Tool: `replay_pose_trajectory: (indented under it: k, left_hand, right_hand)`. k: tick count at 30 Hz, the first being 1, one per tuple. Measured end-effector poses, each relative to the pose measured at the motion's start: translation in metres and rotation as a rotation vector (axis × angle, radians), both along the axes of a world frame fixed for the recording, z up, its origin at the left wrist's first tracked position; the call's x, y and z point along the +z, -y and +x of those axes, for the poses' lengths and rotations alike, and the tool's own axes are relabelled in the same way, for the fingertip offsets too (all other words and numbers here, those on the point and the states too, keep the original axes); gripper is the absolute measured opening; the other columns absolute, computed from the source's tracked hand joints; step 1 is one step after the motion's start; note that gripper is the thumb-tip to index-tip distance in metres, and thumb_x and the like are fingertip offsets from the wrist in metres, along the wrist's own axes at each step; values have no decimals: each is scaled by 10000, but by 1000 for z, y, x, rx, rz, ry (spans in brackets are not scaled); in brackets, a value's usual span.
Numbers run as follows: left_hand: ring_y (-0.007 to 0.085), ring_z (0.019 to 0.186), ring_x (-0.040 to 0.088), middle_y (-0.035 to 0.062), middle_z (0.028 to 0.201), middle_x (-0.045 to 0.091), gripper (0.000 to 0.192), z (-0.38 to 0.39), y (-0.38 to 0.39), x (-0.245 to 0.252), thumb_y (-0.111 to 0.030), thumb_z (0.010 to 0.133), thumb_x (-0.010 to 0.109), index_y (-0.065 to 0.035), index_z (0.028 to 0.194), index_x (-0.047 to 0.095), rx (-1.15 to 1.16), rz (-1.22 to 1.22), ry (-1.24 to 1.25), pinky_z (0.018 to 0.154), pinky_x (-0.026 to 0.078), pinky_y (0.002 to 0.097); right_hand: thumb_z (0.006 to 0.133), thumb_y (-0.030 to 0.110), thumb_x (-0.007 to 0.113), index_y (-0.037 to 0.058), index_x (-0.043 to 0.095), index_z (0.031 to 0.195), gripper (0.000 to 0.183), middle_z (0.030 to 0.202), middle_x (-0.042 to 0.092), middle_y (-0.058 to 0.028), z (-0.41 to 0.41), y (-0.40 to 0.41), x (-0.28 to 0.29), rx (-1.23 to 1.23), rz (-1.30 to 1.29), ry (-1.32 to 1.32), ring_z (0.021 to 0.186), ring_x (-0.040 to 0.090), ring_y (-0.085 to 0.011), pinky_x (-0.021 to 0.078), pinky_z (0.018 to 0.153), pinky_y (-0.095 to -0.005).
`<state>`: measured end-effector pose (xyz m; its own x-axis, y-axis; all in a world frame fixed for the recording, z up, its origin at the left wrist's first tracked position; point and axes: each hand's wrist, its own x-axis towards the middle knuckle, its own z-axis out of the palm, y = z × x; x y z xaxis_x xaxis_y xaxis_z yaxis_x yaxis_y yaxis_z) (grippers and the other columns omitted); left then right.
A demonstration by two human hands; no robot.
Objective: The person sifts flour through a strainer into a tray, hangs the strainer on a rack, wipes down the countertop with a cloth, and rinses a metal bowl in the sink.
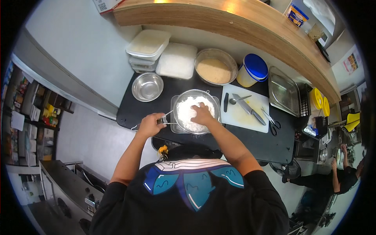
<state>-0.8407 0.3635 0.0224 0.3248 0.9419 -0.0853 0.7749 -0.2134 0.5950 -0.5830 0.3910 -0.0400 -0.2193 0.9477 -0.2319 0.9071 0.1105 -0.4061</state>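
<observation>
A round wire-handled sieve full of white powder rests over a clear rectangular container. My left hand is closed around the sieve's handle, left of the rim. My right hand lies in the powder with its fingers spread; the fingertips are partly sunk in it, so whether they grasp any cannot be told. A little powder lies on the black table below the rim. To the upper left stands an empty steel bowl.
Behind are stacked plastic tubs, a large bowl of pale crumbs and a blue-lidded bucket. At right, a white cutting board holds a knife and spoon; scissors overlap its edge. A co-worker stands far right.
</observation>
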Motion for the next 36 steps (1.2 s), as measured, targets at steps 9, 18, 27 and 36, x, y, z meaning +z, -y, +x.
replay_pose_trajectory:
  k: [9,18,27,36]
  left_hand:
    - [268,760,595,120,907,614,452,-8,3,-3,-131,623,723,-62,1050,592,25,-6,-2,693,462,336]
    - [270,773,596,119,913,613,446,8,4,10,-133,632,716,-56,1052,588,-4,-48,14,699,460,331]
    - [267,755,596,114,879,610,442,9,-2,14,-131,628,716,-69,1048,590,-65,1,-22,688,460,341]
    - [262,756,599,128,906,614,449,9,-2,9,-133,622,722,-66,1047,595,6,-14,4,695,460,331]
  right_hand:
    - [730,253,639,115,574,1105,405,1171,513,-170,1,-15,12,-9,-50,-503,1079,473,-303,344,954,-362]
    - [760,271,593,17,530,1086,418,1110,490,-231,7,-35,-24,1,342,-225,1098,406,-358,320,942,-447]
    - [790,227,538,37,599,928,243,977,556,-193,5,-29,10,235,192,-258,987,497,-330,384,881,-395]
    - [849,251,428,25,521,1025,302,1122,490,-209,26,-24,-15,8,234,163,1094,439,-314,388,884,-424]
